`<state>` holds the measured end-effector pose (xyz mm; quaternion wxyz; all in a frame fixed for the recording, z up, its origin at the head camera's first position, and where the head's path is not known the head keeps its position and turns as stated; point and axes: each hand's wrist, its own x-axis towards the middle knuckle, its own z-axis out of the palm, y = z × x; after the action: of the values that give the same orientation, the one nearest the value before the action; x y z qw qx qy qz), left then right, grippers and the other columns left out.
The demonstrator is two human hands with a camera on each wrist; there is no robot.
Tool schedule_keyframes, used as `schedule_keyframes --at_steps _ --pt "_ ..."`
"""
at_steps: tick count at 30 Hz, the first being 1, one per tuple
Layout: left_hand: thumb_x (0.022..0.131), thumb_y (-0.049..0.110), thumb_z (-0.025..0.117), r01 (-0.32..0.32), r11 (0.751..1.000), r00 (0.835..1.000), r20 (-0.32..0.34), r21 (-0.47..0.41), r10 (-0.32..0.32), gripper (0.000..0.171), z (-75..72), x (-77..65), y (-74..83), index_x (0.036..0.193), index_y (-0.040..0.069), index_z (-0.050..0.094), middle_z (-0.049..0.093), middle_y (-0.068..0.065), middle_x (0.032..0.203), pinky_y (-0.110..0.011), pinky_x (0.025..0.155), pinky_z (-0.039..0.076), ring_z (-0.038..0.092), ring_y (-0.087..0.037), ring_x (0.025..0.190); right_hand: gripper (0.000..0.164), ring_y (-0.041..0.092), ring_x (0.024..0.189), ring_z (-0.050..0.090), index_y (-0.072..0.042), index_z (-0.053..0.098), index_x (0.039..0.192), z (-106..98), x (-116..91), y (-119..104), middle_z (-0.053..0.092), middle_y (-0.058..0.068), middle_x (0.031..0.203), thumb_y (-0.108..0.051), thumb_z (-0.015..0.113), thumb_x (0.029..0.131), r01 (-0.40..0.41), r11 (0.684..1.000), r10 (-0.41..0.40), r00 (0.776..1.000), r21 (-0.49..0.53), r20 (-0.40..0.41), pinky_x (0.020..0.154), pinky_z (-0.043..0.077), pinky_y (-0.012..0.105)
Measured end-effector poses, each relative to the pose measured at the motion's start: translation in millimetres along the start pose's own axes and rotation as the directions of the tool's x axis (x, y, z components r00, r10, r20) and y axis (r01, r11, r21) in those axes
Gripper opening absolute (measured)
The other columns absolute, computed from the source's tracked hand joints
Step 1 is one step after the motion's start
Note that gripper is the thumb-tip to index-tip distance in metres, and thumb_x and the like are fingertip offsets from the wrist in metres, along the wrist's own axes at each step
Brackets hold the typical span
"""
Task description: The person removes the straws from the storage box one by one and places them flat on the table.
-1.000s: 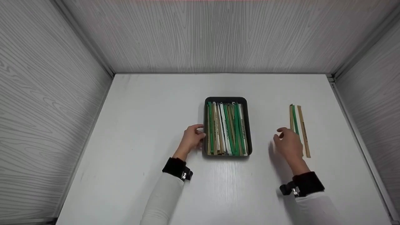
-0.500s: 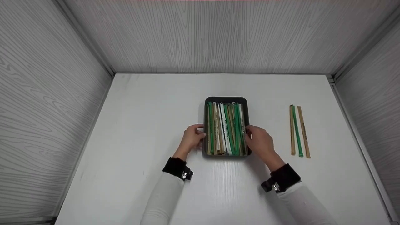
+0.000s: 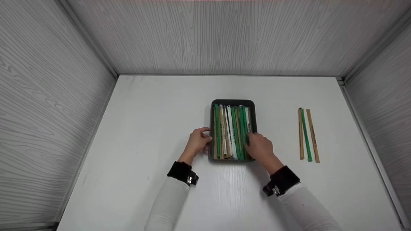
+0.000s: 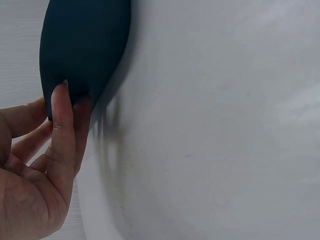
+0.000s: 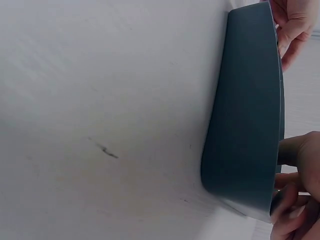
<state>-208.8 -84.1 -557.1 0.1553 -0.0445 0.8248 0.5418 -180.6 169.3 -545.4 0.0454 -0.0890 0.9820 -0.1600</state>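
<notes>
A dark rectangular tray [image 3: 232, 101] holds several long, thin paper-wrapped sticks [image 3: 228, 131] in green, brown and white, some with black print. My left hand [image 3: 197, 141] grips its left side, thumb at the rim and fingers against the outer wall [image 4: 85, 45]. Over the tray's right rim, my right hand [image 3: 260, 147] has its fingertips inside among the rightmost sticks, hiding their lower ends. In the right wrist view, that hand's fingers [image 5: 287, 200] dip behind the wall [image 5: 245, 110]. I cannot tell whether they pinch a stick.
To the right on the white table [image 3: 154, 112] lie a brown stick [image 3: 301, 134], a green stick [image 3: 306, 134] and another brown stick [image 3: 313, 136], roughly side by side. Wood-grain panels [image 3: 224, 38] enclose the table at the back and both sides.
My right hand has moved left from beside the loose sticks to the tray's right rim, then inside it. The green sticks there have shifted slightly left. My left hand has stayed put.
</notes>
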Motion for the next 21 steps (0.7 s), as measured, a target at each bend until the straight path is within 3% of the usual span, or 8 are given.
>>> schedule_keyframes --at_steps 5,12,15,21 --pt "0.093 0.004 0.065 0.001 1.000 1.000 0.001 0.005 -0.001 0.044 0.3 -1.2 0.1 0.136 0.006 0.057 0.065 -0.010 0.092 -0.027 0.054 0.050 0.062 -0.019 0.068 0.023 0.031 0.066 0.064 0.001 0.067 0.103 3.1 0.2 -2.1 0.066 0.014 0.081 -0.018 0.070 0.090 0.026 0.999 -0.026 1.000 -0.024 -0.003 0.050 0.051 0.042" --pt "0.093 0.006 0.066 -0.009 1.000 1.000 0.010 0.019 0.009 0.044 1.5 -2.2 0.0 0.136 0.007 0.057 0.066 -0.009 0.093 -0.026 0.055 0.047 0.062 -0.020 0.070 0.030 0.031 0.067 0.064 0.003 0.063 0.111 4.3 -2.4 -5.1 0.066 0.016 0.084 -0.017 0.069 0.090 -0.015 1.000 0.015 1.000 0.007 0.019 0.051 0.051 0.042" --pt "0.093 0.006 0.066 -0.016 1.000 1.000 0.008 0.025 0.016 0.044 2.0 -2.8 -0.1 0.136 0.006 0.057 0.066 -0.010 0.093 -0.027 0.055 0.048 0.062 -0.020 0.071 0.031 0.030 0.066 0.064 0.004 0.061 0.111 4.8 -2.7 -4.2 0.065 0.017 0.082 -0.016 0.069 0.089 -0.039 0.998 0.038 0.999 0.039 0.026 0.050 0.051 0.041" --pt "0.092 0.006 0.066 -0.027 0.999 1.000 0.002 0.035 0.027 0.044 2.3 -2.2 1.5 0.135 0.006 0.058 0.066 -0.009 0.092 -0.027 0.058 0.048 0.062 -0.018 0.074 0.042 0.022 0.061 0.060 0.004 0.057 0.127 2.3 -1.2 -0.3 0.066 0.013 0.081 -0.015 0.066 0.091 -0.114 0.977 0.112 0.993 0.182 0.023 0.049 0.047 0.036"
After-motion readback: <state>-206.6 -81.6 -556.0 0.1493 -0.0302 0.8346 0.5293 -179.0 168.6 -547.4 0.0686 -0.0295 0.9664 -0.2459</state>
